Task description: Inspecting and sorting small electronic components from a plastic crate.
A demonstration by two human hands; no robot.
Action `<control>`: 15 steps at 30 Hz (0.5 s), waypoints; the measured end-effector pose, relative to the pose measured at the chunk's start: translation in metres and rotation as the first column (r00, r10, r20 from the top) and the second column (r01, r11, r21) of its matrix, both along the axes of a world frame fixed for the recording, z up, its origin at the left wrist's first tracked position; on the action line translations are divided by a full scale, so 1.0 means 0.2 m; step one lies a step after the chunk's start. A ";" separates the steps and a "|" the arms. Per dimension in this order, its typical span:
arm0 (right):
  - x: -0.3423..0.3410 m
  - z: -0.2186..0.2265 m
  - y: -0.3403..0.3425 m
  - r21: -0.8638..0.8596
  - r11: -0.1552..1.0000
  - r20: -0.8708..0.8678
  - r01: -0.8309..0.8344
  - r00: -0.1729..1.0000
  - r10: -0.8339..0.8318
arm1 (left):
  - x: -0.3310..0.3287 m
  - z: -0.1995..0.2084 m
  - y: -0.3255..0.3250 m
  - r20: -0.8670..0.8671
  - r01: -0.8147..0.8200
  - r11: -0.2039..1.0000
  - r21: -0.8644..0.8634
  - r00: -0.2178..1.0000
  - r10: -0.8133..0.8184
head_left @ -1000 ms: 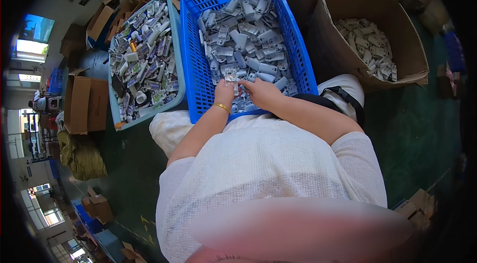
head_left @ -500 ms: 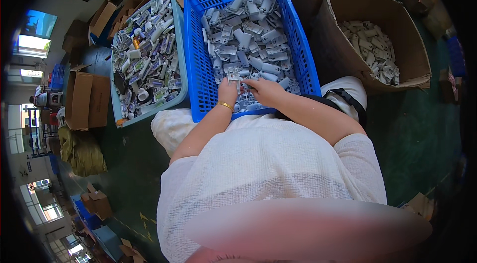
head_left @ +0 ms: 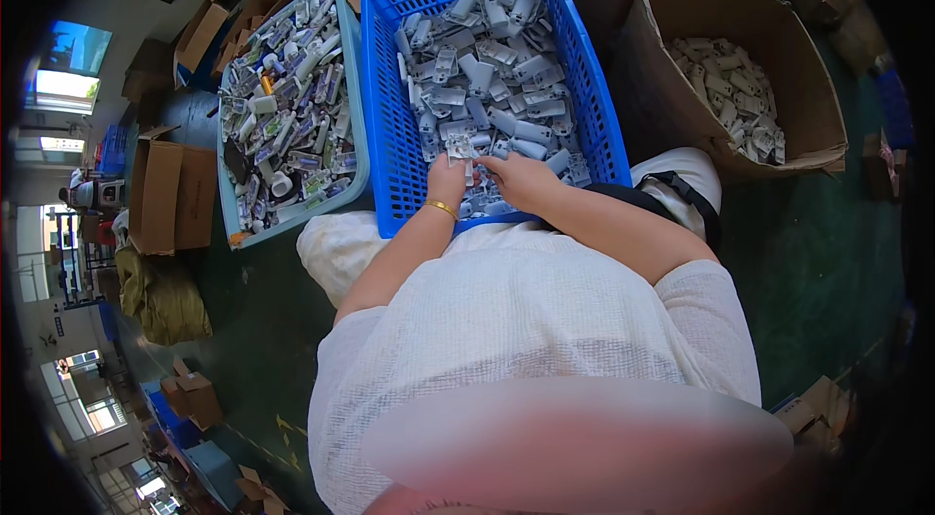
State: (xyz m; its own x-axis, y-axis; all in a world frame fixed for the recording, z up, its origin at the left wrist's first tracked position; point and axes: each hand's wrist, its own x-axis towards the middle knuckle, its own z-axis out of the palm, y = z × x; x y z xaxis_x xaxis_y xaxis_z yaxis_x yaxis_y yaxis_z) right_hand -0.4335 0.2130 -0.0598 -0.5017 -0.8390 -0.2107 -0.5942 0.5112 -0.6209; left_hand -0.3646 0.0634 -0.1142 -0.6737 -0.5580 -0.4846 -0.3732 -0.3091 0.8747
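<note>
The left hand (head_left: 446, 182) held a pale plastic piece (head_left: 461, 146) in closed fingers over the blue basket (head_left: 581, 82); the right hand (head_left: 529, 182) was at its edge, perhaps working it, its grip too small to tell; a steady hold seemed needed next; brown boxes (head_left: 151, 203) stood on the green floor (head_left: 243, 320)

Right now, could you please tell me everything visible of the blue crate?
The blue crate looks like rigid plastic: rectangular, open-topped, with rows of openings through its walls. It sits between a pale-blue tub on the left and a cardboard box on the right. Grey-white casings lie jumbled inside. The left hand and right hand are over its near end, close to the white shirt; whether these touch it is unclear.
</note>
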 end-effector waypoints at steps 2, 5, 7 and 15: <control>0.01 0.00 -0.01 0.010 1.000 -0.007 0.011 1.000 -0.011 | 0.00 -0.01 -0.01 -0.019 -0.035 0.999 0.013 0.999 0.036; 0.01 0.00 -0.02 0.001 1.000 -0.004 0.023 1.000 -0.023 | -0.02 0.01 0.00 0.025 -0.048 0.998 0.026 0.999 0.048; 0.01 -0.01 -0.01 -0.029 0.999 -0.018 0.042 0.999 -0.043 | -0.02 0.00 0.01 0.035 -0.056 0.998 0.041 0.998 0.055; -0.01 -0.03 -0.03 0.016 0.997 -0.009 0.075 0.997 -0.075 | -0.05 0.05 0.05 0.059 -0.119 0.972 0.202 0.992 0.109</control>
